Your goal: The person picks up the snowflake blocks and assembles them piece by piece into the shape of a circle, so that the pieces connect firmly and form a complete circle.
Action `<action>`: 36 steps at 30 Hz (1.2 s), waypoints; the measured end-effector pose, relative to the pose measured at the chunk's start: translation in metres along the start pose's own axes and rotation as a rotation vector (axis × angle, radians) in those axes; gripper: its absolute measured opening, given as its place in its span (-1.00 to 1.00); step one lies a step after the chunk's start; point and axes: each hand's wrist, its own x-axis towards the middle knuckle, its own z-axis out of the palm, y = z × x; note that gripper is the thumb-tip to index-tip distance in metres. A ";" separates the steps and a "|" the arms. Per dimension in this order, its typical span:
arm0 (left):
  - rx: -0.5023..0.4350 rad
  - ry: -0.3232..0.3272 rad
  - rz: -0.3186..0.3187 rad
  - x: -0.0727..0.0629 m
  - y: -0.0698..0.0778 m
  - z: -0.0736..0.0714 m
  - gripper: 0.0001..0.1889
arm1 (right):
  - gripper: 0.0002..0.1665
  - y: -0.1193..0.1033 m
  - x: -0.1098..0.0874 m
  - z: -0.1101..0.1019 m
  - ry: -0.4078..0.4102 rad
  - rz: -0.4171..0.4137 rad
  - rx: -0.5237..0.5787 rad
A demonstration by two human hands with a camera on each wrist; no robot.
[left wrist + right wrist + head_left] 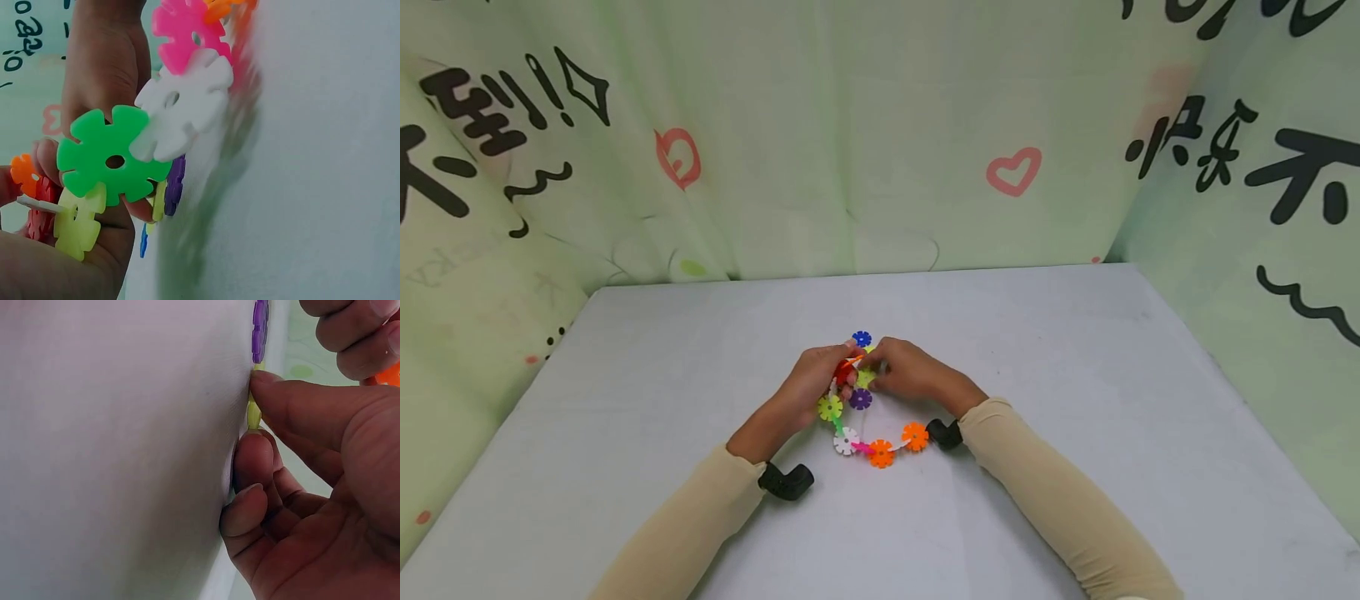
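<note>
A curved chain of slotted plastic snowflake discs lies between my hands. My left hand (805, 382) holds the chain at a red disc (842, 373), its thumb towards an orange disc (24, 175). From there the chain runs through a yellow disc (830, 408), a green disc (87, 147), a white disc (844, 442) and a pink disc (172, 28) to an orange disc (915, 437). My right hand (913, 371) pinches a yellow disc (254, 412) between thumb and fingers, close over the table. A purple disc (861, 400) joins it; a blue disc (862, 338) shows just beyond the fingers.
The white-covered table (1037, 350) stretches out around the hands. A pale green curtain (850, 150) with black lettering and red hearts stands behind it and along both sides. Black wrist mounts (787, 482) sit at both beige sleeves.
</note>
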 end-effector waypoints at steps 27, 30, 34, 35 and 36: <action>0.018 -0.009 -0.005 0.004 -0.003 0.002 -0.50 | -0.72 0.007 -0.023 -0.031 0.196 -0.078 0.443; 0.022 -0.014 -0.003 0.004 -0.003 0.002 -0.50 | -0.72 0.004 -0.023 -0.029 0.203 -0.085 0.472; 0.031 -0.015 -0.011 0.004 -0.003 0.004 -0.50 | -0.72 0.002 -0.022 -0.026 0.209 -0.094 0.478; 0.033 -0.016 -0.013 0.004 -0.003 0.004 -0.50 | -0.72 0.001 -0.022 -0.025 0.210 -0.093 0.474; 0.032 -0.017 -0.015 0.004 -0.002 0.005 -0.50 | -0.72 0.000 -0.022 -0.024 0.213 -0.087 0.470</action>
